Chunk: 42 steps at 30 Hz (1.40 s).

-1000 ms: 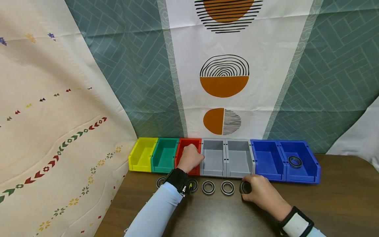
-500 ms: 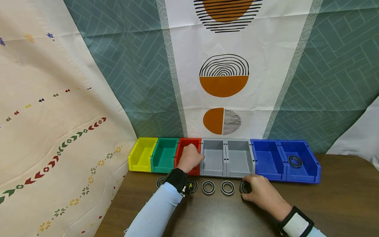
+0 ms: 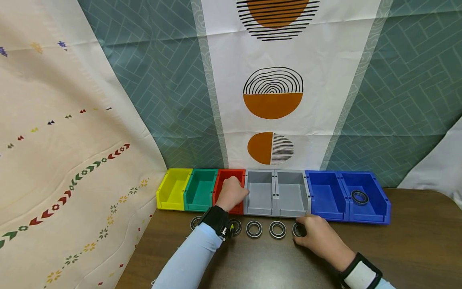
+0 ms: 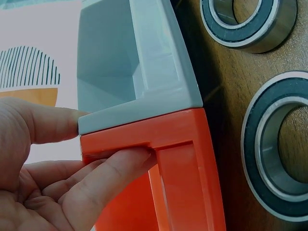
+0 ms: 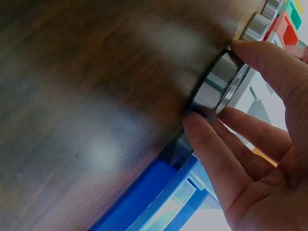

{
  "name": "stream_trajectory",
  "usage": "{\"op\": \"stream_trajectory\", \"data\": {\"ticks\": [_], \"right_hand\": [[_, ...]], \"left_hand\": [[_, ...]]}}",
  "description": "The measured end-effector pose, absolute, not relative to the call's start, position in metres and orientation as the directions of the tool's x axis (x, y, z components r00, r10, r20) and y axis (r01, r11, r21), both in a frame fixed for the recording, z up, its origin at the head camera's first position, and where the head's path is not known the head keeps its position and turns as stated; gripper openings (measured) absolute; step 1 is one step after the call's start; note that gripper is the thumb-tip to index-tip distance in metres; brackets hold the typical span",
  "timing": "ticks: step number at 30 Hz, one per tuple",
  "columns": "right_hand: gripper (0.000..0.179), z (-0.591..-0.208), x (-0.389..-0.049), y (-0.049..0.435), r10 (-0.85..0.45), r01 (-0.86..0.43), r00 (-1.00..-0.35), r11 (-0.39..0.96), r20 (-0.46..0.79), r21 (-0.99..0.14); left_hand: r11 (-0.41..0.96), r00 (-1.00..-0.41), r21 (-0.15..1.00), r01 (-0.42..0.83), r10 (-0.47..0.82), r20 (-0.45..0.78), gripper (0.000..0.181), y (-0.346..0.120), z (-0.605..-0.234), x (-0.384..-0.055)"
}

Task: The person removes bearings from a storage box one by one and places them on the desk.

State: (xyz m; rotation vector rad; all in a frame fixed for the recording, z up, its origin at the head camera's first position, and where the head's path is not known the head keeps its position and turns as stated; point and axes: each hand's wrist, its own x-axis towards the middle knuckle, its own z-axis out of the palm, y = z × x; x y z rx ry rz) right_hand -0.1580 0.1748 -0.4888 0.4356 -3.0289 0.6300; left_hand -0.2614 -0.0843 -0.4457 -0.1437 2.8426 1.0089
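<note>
My left hand (image 3: 232, 194) reaches over the red bin (image 4: 185, 168) and pinches the edge where it meets the adjoining grey bin (image 4: 115, 113). In the left wrist view the thumb lies on the grey side and the fingers are inside the red bin. With thumb and fingertips, my right hand (image 5: 269, 154) grips the sides of a ball bearing (image 5: 211, 91) at the tabletop, just in front of the bins. More bearings lie flat in a row to its left, among them one bearing (image 3: 271, 229) beside it and another bearing (image 3: 248, 229) farther along.
A yellow bin (image 3: 162, 202) and a green bin (image 3: 202, 206) stand at the row's left end. At the right end are two blue bins; the outermost blue bin (image 3: 375, 212) contains a bearing (image 3: 353, 196). Patterned cloth (image 3: 162, 100) hangs behind the wooden table (image 3: 260, 265).
</note>
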Motion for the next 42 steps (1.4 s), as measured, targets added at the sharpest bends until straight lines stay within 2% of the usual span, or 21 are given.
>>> {"op": "stream_trajectory", "data": {"ticks": [18,27,31,42], "right_hand": [[0.046,-0.481,-0.159,0.175,-0.264,-0.259,-0.964,0.896,0.037,-0.361],[0.037,-0.46,-0.161,0.179,-0.262,-0.266,-0.963,0.895,0.059,-0.359],[0.036,-0.448,-0.163,0.182,-0.262,-0.289,-0.957,0.88,0.122,-0.377],[0.032,-0.419,-0.174,0.204,-0.194,-0.362,-0.887,0.855,0.419,-0.372]], "left_hand": [[0.77,-0.988,0.625,-0.127,-0.045,-0.145,0.034,-0.086,-0.445,-0.261],[0.773,-0.989,0.622,-0.126,-0.046,-0.144,0.034,-0.086,-0.443,-0.261],[0.775,-0.988,0.619,-0.131,-0.048,-0.149,0.034,-0.085,-0.443,-0.261],[0.77,-0.988,0.625,-0.126,-0.044,-0.145,0.034,-0.085,-0.446,-0.26]]}}
